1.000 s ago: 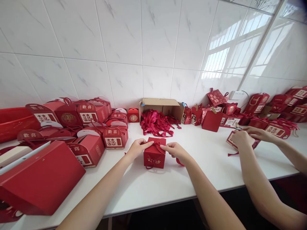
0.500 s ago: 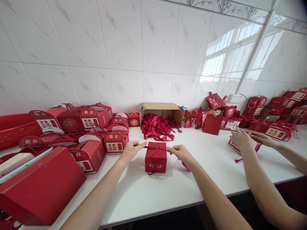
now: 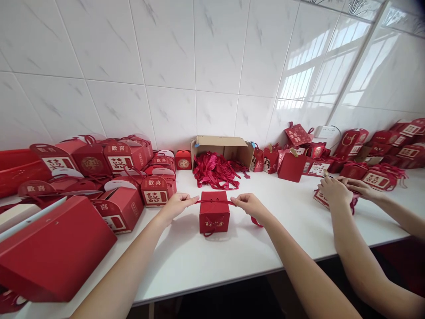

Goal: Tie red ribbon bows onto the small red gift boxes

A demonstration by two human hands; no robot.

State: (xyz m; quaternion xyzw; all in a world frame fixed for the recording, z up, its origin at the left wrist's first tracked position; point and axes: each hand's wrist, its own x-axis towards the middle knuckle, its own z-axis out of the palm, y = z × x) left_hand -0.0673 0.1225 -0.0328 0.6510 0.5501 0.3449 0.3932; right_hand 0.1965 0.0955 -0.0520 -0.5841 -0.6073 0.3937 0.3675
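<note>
A small red gift box (image 3: pixel 214 214) with gold lettering stands upright on the white table in front of me. Across its top runs a thin dark red ribbon (image 3: pixel 215 201), stretched sideways between my hands. My left hand (image 3: pixel 179 206) pinches one end, just left of the box. On the other side, my right hand (image 3: pixel 249 205) pinches the ribbon, and a loose tail hangs under that hand. Another piece of ribbon curls at the foot of the box's front face.
Behind the box, an open cardboard carton (image 3: pixel 221 141) spills a heap of red ribbons (image 3: pixel 215 170). Red boxes (image 3: pixel 155 192) crowd the left, with a large red box (image 3: pixel 59 248) nearest. At right, a co-worker's hands (image 3: pixel 337 190) hold another red box. More boxes line the wall.
The ribbon now lies straighter and tauter over the box top, with both hands still pinching it. The view has shifted slightly, so everything sits a little higher in the picture.
</note>
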